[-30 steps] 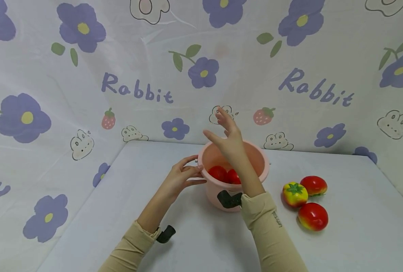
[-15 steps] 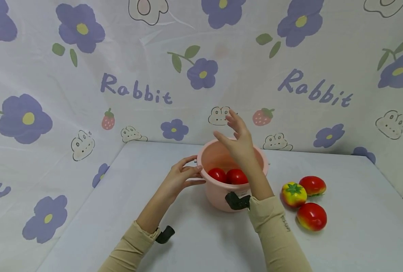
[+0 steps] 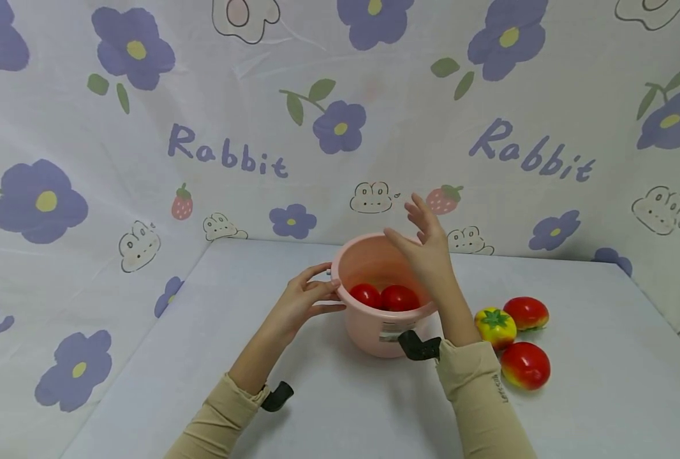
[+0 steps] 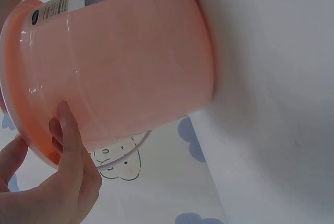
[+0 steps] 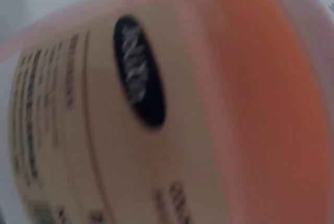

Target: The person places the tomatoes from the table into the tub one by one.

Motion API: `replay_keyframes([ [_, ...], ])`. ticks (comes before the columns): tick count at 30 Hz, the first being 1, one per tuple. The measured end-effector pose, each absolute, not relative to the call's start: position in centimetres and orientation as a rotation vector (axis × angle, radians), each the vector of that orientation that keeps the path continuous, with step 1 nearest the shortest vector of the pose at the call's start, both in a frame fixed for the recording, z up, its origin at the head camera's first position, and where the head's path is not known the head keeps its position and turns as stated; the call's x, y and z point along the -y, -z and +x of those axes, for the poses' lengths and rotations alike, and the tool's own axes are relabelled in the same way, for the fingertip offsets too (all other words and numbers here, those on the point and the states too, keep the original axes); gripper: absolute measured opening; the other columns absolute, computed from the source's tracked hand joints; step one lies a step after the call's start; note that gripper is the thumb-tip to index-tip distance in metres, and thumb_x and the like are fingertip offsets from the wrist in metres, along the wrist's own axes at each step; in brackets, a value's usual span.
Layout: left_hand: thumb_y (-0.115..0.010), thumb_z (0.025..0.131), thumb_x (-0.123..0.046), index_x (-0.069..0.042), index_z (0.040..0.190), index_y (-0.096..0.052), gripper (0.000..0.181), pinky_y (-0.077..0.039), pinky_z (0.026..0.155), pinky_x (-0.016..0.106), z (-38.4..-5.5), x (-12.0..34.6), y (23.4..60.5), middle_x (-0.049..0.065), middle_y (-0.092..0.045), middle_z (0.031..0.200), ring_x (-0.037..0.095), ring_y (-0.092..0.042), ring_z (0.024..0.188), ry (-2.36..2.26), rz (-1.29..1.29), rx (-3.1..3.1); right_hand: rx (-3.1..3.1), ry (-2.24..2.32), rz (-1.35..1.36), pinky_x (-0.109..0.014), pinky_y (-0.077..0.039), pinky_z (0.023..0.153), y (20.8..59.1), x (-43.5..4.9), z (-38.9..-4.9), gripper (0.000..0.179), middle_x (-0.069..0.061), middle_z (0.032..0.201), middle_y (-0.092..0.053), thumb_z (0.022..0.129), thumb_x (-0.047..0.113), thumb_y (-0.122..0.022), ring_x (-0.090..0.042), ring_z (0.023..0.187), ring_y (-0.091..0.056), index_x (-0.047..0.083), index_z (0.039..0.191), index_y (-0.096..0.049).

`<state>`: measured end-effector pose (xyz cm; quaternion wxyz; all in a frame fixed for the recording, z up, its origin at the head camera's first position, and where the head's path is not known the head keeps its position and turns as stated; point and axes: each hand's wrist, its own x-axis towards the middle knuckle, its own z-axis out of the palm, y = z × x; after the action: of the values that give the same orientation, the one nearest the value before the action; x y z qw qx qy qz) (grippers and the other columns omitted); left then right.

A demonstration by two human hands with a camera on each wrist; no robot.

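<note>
A pink bucket (image 3: 369,331) stands upright on the table, with two glossy red round fruits (image 3: 400,298) inside. My left hand (image 3: 296,303) holds the bucket's left rim. In the left wrist view its thumb lies on the rim and the fingers (image 4: 70,135) sit under the lip, against the wall. My right hand (image 3: 432,252) is raised over the bucket's right side, fingers spread and holding nothing. The right wrist view is filled by the bucket's label (image 5: 104,104) and orange-looking rim, blurred.
Right of the bucket, a yellow-red fruit with a green star-shaped top (image 3: 495,326) lies beside two red fruits (image 3: 525,365), partly behind the right forearm. A white table (image 3: 615,357) meets a flower-and-rabbit cloth backdrop (image 3: 219,83). The bucket's thin handle (image 4: 122,157) hangs behind it.
My right hand has moved to the right across the bucket, uncovering more of the red fruits inside. My left hand stays at the rim.
</note>
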<state>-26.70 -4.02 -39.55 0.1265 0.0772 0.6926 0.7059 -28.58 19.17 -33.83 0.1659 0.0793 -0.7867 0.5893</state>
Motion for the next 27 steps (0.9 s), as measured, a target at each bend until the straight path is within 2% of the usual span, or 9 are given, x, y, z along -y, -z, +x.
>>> replay_keyframes([
  [5, -0.064, 0.095, -0.025, -0.018, 0.144, -0.042, 0.055, -0.056, 0.095, 0.044, -26.5, 3.9, 39.7, 0.02, -0.065, 0.123, 0.021, -0.071, 0.102, -2.056, 0.212, -2.025, 2.218, -1.718, 0.213, -0.053, -0.023, 0.123, 34.5, -20.7, -28.0, 0.075, -0.006, 0.156, -0.04, 0.091, 0.023, -0.069, -0.026, 0.146, -0.034, 0.024, 0.154, -0.028],
  [14, -0.064, 0.095, -0.025, -0.018, 0.145, -0.042, 0.055, -0.056, 0.095, 0.044, -25.9, 3.7, 39.8, 0.018, -0.066, 0.121, 0.018, -0.071, 0.099, -2.061, 0.212, -2.032, 2.226, -1.694, 0.156, -0.054, -0.025, 0.121, 35.9, -22.9, -26.9, 0.08, -0.006, 0.156, -0.039, 0.089, 0.023, -0.071, -0.027, 0.146, -0.034, 0.026, 0.155, -0.025],
  [22, -0.064, 0.095, -0.025, -0.019, 0.144, -0.043, 0.054, -0.056, 0.094, 0.043, -25.4, 3.5, 40.0, 0.017, -0.066, 0.12, 0.02, -0.071, 0.101, -2.069, 0.203, -2.049, 2.28, -1.624, 0.029, -0.053, -0.025, 0.122, 37.0, -24.9, -25.9, 0.081, -0.005, 0.157, -0.038, 0.089, 0.03, -0.071, -0.025, 0.147, -0.033, 0.027, 0.155, -0.023],
  [27, -0.064, 0.094, -0.024, -0.02, 0.142, -0.045, 0.052, -0.057, 0.093, 0.042, -25.2, 3.3, 40.1, 0.015, -0.067, 0.118, 0.021, -0.071, 0.1, -2.077, 0.188, -2.044, 2.301, -1.582, -0.035, -0.053, -0.024, 0.122, 37.8, -26.4, -24.9, 0.08, -0.006, 0.158, -0.036, 0.09, 0.028, -0.069, -0.026, 0.148, -0.031, 0.027, 0.156, -0.022],
])
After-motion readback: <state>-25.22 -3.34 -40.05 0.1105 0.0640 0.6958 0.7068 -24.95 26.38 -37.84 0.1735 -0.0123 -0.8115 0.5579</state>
